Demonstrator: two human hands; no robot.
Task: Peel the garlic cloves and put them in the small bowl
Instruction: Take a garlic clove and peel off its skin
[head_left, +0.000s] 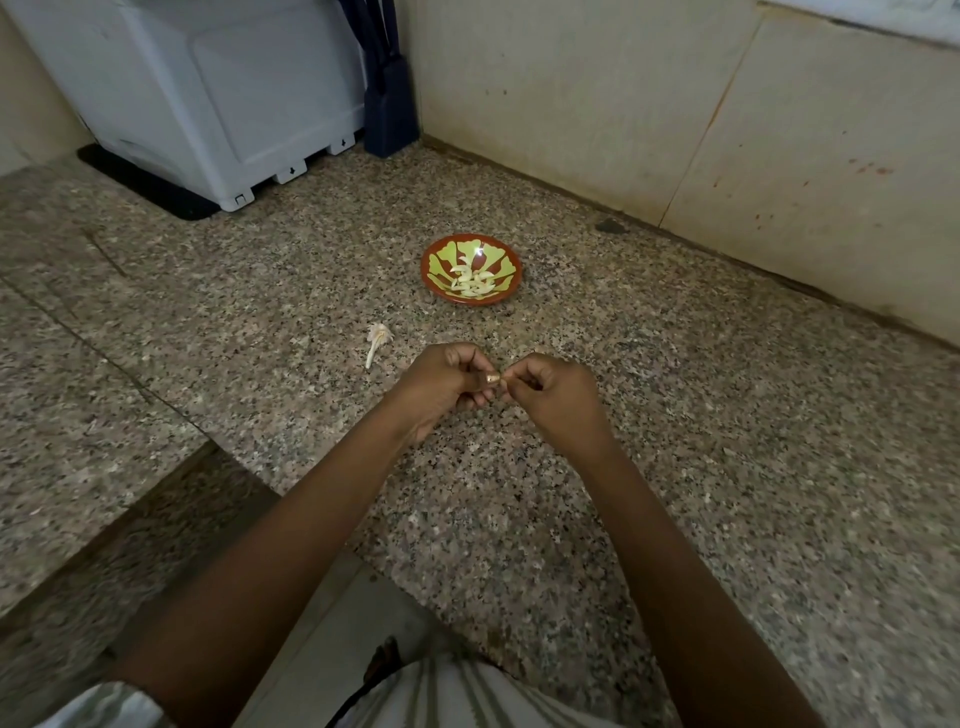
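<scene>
Head view showed two hands close together in the middle of the frame, above the speckled counter (675, 441). The left hand (441, 387) had its fingers (466, 362) curled tight around a small garlic clove (492, 378). The right hand (551, 396) was curled too, and its fingertips pinched the end of the same clove, most likely at the skin. So the clove sat between both hands, up off the counter.

The small bowl (432, 270) stood higher in the frame, a little apart from the hands. Peeled cloves (472, 283) lay in its middle. A dry garlic stem (376, 344) lay on the counter to the left of the hands.

Here is what could have gone wrong. The clove was tiny and looked slippery, so a hard pull on the skin could have popped it out of the fingers. It might then have rolled off the near edge, at the bottom of the frame, and dropped to the floor. The skin might also have torn into little bits and stuck to the clove. A careless toss at the bowl could have missed, because the bowl looked shallow. A bump from a hand could have slid the bowl and spilled the peeled cloves.
</scene>
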